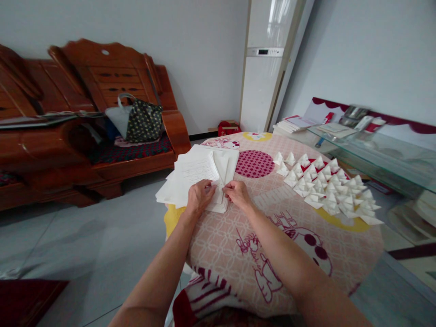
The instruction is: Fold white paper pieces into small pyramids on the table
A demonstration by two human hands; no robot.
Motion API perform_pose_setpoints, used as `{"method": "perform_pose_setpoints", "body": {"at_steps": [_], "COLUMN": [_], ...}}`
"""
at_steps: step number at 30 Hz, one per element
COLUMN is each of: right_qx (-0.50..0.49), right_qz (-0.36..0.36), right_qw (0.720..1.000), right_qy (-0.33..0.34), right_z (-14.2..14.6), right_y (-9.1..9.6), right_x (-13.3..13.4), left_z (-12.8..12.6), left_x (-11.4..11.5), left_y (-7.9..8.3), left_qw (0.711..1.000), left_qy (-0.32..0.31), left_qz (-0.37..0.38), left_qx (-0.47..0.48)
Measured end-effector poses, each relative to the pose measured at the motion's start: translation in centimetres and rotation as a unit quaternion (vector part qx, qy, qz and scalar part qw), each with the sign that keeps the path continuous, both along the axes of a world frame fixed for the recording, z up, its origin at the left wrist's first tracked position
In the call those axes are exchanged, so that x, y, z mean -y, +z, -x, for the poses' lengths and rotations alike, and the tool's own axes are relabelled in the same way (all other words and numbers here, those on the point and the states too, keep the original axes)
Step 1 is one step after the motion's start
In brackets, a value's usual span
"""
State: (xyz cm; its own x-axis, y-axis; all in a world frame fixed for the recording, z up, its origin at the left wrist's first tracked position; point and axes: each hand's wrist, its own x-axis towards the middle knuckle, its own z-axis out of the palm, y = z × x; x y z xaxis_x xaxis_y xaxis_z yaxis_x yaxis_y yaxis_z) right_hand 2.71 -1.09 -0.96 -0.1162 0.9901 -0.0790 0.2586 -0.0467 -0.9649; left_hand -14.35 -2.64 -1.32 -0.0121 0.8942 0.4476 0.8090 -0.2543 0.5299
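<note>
Pressing a folded paper sheet atop the paper stack, both hands' fingers are pinching its creased edge: left hand, right hand.

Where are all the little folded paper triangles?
In the head view, the folded paper triangles sit in rows on the right side of the table, right of the right hand and beside the glass shelf.

Left hand and right hand pinch, arms outstretched.
</note>
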Motion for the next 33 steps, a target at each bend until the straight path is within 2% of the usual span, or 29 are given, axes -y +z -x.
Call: {"method": "perform_pose_setpoints", "body": {"at_steps": [2,4,7,9,11,14,16,18,19,22,25,27,30,33], "right_qx": [-0.01,-0.004,0.054,0.102,0.156,0.242,0.266,0.265,0.257,0.206,0.145,0.106,0.106,0.15], "right_qz": [0.008,-0.016,-0.158,-0.251,-0.319,-0.373,-0.378,-0.375,-0.371,-0.319,-0.202,-0.134,-0.066,-0.021], "right_qw": [1.0,1.0,0.985,0.961,0.935,0.895,0.882,0.88,0.884,0.912,0.948,0.965,0.982,0.985], "right_qy": [-0.002,-0.014,-0.051,-0.056,-0.021,0.038,0.089,0.119,0.123,0.158,0.198,0.196,0.143,0.081], "right_z": [-0.2,-0.8,-3.1,-5.3,-7.9,-11.8,-14.1,-16.1,-16.9,-18.9,-20.2,-20.9,-21.9,-22.3], "right_y": [0.1,0.4,1.4,2.3,2.9,2.6,1.7,0.5,0.0,-0.5,0.5,1.5,2.4,2.2], "right_x": [0.1,0.2,0.3,0.6,1.3,2.8,4.0,5.3,6.0,7.9,9.5,10.1,10.2,9.5], "left_z": [0.0,-0.6,-2.7,-4.8,-7.0,-9.8,-10.7,-10.9,-10.8,-9.8,-8.8,-8.5,-8.1,-7.6], "left_x": [0.2,0.6,1.7,2.6,3.5,4.7,5.2,5.1,4.8,2.9,0.7,-0.2,-0.3,0.3], "left_y": [0.8,1.9,3.9,4.9,5.3,5.5,5.7,6.1,6.4,7.2,7.3,6.9,5.7,4.7], "left_qw": [0.999,0.993,0.986,0.985,0.982,0.974,0.956,0.923,0.913,0.921,0.92,0.885,0.815,0.779], "left_qy": [0.023,0.025,-0.02,-0.079,-0.14,-0.213,-0.29,-0.385,-0.406,-0.38,-0.365,-0.397,-0.421,-0.405], "left_qz": [-0.046,-0.111,-0.165,-0.149,-0.123,-0.074,-0.036,0.019,0.041,0.063,0.107,0.191,0.313,0.365], "left_qx": [0.004,0.001,-0.007,-0.018,-0.025,-0.021,-0.012,-0.008,0.002,0.05,0.092,0.148,0.246,0.31]}}
